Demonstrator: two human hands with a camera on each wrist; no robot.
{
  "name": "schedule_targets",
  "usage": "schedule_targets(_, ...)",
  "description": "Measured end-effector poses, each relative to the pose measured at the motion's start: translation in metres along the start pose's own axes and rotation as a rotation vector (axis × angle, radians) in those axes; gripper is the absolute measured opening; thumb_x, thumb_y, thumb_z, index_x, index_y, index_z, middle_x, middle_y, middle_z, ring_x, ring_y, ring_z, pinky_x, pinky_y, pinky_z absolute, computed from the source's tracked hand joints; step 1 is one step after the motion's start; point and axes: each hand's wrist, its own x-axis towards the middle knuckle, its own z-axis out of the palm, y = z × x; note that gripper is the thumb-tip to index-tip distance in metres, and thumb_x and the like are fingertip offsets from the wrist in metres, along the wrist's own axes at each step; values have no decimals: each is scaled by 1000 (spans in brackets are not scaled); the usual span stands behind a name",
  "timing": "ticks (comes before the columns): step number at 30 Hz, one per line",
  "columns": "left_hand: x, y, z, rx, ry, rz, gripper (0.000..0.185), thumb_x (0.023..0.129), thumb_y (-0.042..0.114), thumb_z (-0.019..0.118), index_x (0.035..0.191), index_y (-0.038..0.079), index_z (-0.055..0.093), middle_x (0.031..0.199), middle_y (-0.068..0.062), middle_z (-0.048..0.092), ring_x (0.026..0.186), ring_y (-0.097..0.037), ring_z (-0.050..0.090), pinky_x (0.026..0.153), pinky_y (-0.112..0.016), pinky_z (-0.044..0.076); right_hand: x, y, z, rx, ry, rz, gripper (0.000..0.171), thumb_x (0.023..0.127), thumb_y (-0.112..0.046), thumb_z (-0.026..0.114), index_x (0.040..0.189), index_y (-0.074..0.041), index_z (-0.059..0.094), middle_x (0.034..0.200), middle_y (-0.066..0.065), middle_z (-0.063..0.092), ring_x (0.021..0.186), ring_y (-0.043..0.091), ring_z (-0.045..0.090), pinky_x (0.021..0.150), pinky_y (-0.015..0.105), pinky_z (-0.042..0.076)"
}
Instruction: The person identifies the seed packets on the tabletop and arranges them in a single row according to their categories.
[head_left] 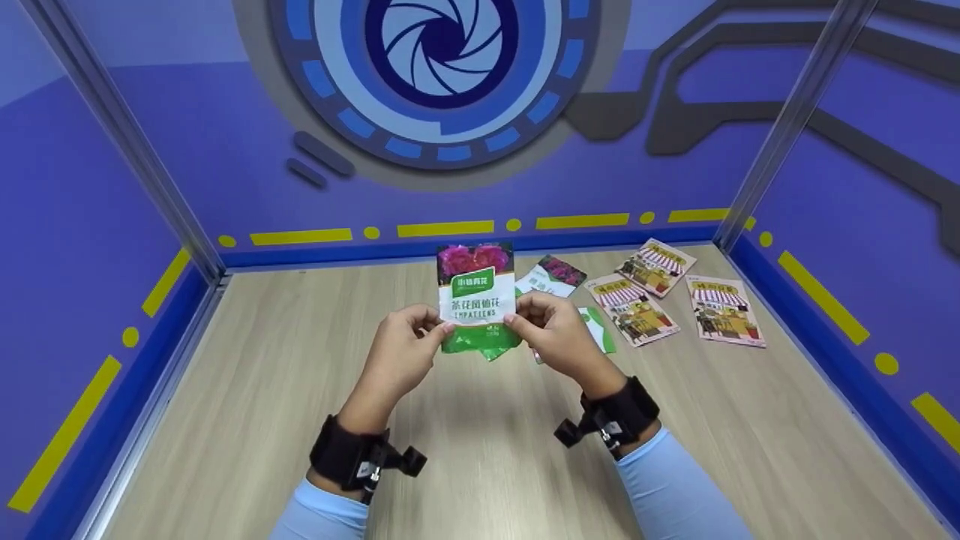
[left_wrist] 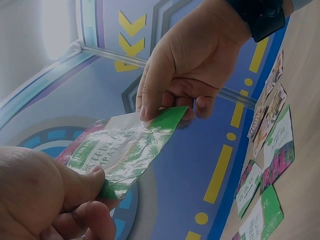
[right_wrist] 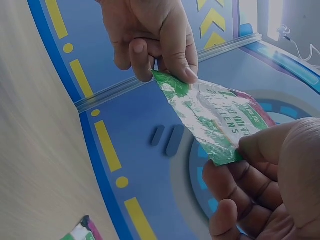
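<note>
Both hands hold up a seed packet (head_left: 477,300) with pink flowers, a white middle marked IMPATIENS and a green lower end. My left hand (head_left: 406,346) pinches its left edge between thumb and fingers. On the opposite edge, my right hand (head_left: 556,334) pinches it the same way. In the left wrist view the packet (left_wrist: 125,145) hangs well above the table, its glossy film slightly creased. Behind the right hand lie more flower seed packets, one with a dark pink picture (head_left: 562,271) and one with a green end (head_left: 598,330), both partly hidden.
At the right of the wooden table (head_left: 300,360) lie several pink packets with a striped awning print, one (head_left: 726,311) apart from an overlapping pair (head_left: 634,309). Blue printed panels (head_left: 172,187) wall in the back and sides.
</note>
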Motion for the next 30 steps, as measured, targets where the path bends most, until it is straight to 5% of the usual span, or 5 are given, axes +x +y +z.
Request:
schedule_targets(7,13,-22,-4,3,-13,-47,9,110,12,76,104,5,75,96,-8,70,70,-15,60,60,-27,51,4,13,-5,-85,-105,57,18,111,-15,74,119,0,78,101,18,83,81,18,77,60,21,50)
schedule_targets(15,32,-58,-15,55,14,-142,12,111,12,73,103,3,70,98,-8,66,80,-17,59,66,-28,48,11,47,-13,-364,-24,222,15,109,-20,78,117,-8,81,108,7,82,98,19,74,87,35,61)
schedule_targets(24,40,-101,-50,294,28,-235,22,114,18,68,123,-1,75,115,-17,75,97,-27,68,81,-39,56,10,80,-33,-725,-69,344,43,104,-27,83,138,-1,78,145,24,73,129,38,72,113,58,59)
schedule_targets(30,39,-122,-72,413,22,-343,25,115,23,63,117,0,73,118,-19,76,98,-32,69,81,-44,54,8,91,-41,-841,-66,333,46,100,-30,88,134,-1,78,136,26,73,125,42,71,107,59,59)
